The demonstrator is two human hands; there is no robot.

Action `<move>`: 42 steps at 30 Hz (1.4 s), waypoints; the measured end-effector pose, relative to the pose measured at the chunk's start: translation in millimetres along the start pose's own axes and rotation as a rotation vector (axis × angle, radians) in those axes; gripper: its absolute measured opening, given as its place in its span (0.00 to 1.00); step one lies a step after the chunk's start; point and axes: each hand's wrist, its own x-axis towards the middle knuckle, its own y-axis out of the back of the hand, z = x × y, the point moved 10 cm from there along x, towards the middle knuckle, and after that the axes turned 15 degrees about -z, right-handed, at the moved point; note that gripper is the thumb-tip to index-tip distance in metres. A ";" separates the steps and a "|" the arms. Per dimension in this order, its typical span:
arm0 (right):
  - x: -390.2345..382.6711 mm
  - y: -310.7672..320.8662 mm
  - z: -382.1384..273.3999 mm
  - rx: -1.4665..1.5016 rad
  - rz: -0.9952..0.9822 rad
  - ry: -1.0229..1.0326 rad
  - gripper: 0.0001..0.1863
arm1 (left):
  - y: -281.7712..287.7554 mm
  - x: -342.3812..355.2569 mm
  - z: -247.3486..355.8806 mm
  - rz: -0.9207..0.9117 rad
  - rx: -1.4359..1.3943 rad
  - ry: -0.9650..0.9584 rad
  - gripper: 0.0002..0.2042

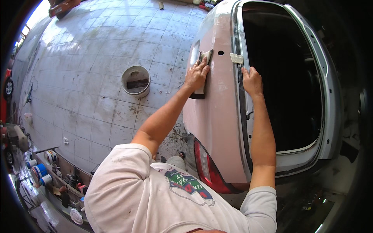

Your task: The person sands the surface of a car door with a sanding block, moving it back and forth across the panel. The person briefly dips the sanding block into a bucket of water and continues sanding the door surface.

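Note:
My left hand (197,75) presses on a long sanding pad (199,93), dark along its edges and pale near the fingertips. It lies against the car's tailgate panel (220,105), which is dull pink with whitish patches. To the right, my right hand (253,82) has its fingers curled at the rim of the large window opening (245,46). Just above those fingers, a small cream-coloured flat piece (236,58) rests on the seam of the bodywork. A round dark hole (220,53) shows in the panel between the two hands.
A round bucket (136,91) with dark contents stands on the tiled floor (89,77) at left. Near my body is a red tail light (206,163). Paint cans (39,171) and tools line a shelf at lower left. Parts of red vehicles show at the left edge.

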 end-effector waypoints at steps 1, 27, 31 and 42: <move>-3.7 2.9 1.4 -0.022 0.026 -0.004 0.22 | 0.5 6.7 -7.1 -0.055 -0.066 0.114 0.31; 7.1 -4.7 -17.4 -0.008 -0.006 0.020 0.22 | -2.4 22.4 -104.2 -0.011 0.041 0.379 0.30; -5.9 0.9 23.5 -0.014 -0.013 -0.091 0.22 | -40.5 -49.8 10.5 0.086 -0.013 0.237 0.27; -4.5 -2.3 23.3 0.006 -0.029 -0.108 0.22 | -40.6 -74.5 -12.9 0.154 0.103 -0.041 0.23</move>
